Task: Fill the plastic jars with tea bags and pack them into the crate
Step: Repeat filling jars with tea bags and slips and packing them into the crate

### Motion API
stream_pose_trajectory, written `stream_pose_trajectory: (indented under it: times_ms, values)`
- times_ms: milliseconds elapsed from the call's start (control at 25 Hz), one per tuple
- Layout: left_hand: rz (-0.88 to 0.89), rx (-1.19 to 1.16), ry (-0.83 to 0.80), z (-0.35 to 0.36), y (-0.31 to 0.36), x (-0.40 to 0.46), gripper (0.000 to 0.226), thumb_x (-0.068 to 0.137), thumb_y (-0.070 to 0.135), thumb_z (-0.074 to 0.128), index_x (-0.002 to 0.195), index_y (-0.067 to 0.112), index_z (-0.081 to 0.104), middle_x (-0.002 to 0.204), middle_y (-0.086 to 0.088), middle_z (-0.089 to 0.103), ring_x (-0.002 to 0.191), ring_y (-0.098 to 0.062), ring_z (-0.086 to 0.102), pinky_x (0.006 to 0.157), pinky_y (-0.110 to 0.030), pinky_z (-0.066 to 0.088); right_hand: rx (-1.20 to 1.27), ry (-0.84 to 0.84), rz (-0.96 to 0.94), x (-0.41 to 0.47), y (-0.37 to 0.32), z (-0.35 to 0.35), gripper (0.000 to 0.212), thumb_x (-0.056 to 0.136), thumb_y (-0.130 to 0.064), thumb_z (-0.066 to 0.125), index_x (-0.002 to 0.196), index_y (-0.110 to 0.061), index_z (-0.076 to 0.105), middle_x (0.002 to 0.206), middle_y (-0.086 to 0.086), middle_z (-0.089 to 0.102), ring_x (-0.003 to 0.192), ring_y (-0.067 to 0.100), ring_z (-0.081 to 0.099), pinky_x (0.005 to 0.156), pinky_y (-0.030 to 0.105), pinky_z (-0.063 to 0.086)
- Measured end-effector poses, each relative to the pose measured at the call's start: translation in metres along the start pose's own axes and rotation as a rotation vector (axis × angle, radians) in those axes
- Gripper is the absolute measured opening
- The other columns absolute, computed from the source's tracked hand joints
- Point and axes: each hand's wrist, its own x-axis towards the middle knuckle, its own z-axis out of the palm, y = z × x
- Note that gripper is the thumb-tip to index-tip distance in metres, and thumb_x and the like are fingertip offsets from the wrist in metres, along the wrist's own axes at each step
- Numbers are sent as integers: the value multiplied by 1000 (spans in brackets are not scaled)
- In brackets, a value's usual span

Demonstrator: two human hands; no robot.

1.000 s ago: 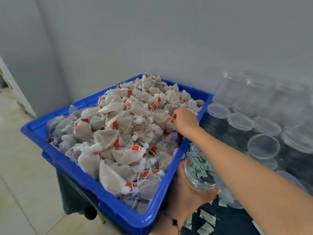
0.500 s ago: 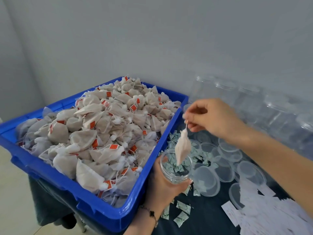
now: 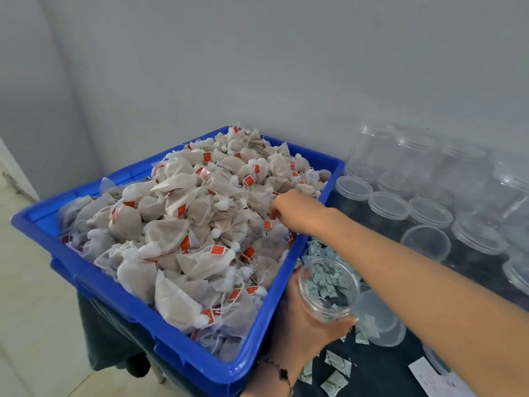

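Note:
A blue crate [image 3: 177, 342] on the left is heaped with grey-white tea bags [image 3: 171, 233] that carry red tags. My right hand [image 3: 294, 210] reaches over the crate's right rim. Its fingers curl down into the pile, and the fingertips are hidden among the bags. My left hand [image 3: 300, 325] grips a clear, open plastic jar [image 3: 329, 290] upright beside the crate's right wall. Small green-white sachets show through the jar; I cannot tell which lie inside it.
Several empty clear jars [image 3: 415, 156] stand at the back right against the grey wall, with clear lids [image 3: 389, 204] in front of them. Loose sachets [image 3: 337, 365] and white paper slips [image 3: 435, 379] lie on the dark tablecloth [image 3: 380, 373]. Floor lies to the left.
Half a second ago my right hand dangled a tea bag over the jar. It has since gone back left into the crate's pile. My left hand keeps holding the jar.

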Motion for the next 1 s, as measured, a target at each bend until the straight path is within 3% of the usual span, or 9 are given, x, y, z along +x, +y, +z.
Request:
stream_pose_trajectory:
  times_ms: [40,120,240,400,600,680,840,920,1000]
  values:
    - [26,6,14,0,1,1,83,51,53,77,119,64,30,120,42,46,111,20,47,89,-3,41,-70,-59,36,12,-1,7,27,90,1,47,107,-9,66,91,6,62,78,21,60,74,32,52]
    - [1,-14,-3,1,-1,1,83,52,52,80,121,57,33,121,33,49,115,12,48,94,-14,45,-175,-122,70,26,-2,17,16,88,-2,52,98,-7,64,73,2,50,68,19,52,68,29,45]
    - [-53,-35,-38,3,-10,-4,88,51,55,82,122,45,32,126,25,45,121,9,43,101,-16,40,-173,-79,59,29,5,17,5,87,-8,58,89,-8,62,79,4,56,65,17,52,68,30,46]
    - [-124,-76,-80,3,-13,-6,92,47,57,80,124,39,33,128,17,48,118,11,44,100,-8,35,74,17,30,0,21,-12,3,87,-16,56,86,-15,59,86,2,60,79,20,59,66,29,48]
    - [-137,-80,-69,2,-11,-7,95,44,61,78,126,29,40,126,17,50,115,12,46,97,-6,37,299,362,-1,-75,37,-64,9,83,-14,60,81,-22,56,64,-15,56,55,3,57,49,11,39]
    - [-133,-52,-56,3,-11,-7,93,43,63,77,123,34,39,123,19,50,113,11,48,96,-11,41,421,330,-20,-103,38,-74,12,83,-13,63,77,-22,58,57,-15,62,48,1,62,50,9,45]
    - [-142,8,-35,2,-9,-5,88,43,63,78,115,50,30,120,19,51,111,7,51,93,-19,47,256,-86,-27,-135,24,-53,8,83,-30,65,90,-26,63,84,-13,68,62,-5,61,58,15,49]
    - [-124,42,-30,3,-10,-4,86,43,64,77,114,54,28,118,30,45,111,15,45,94,-12,42,77,-26,-48,-127,14,-39,18,87,-41,59,101,-30,62,98,-15,62,77,-2,57,66,19,48]
    - [-144,58,-60,4,-8,-2,86,43,64,76,114,54,27,117,35,40,111,20,40,94,-8,39,109,119,-82,-102,-1,-36,16,91,-32,55,103,-26,64,101,-9,64,87,7,59,75,28,51]
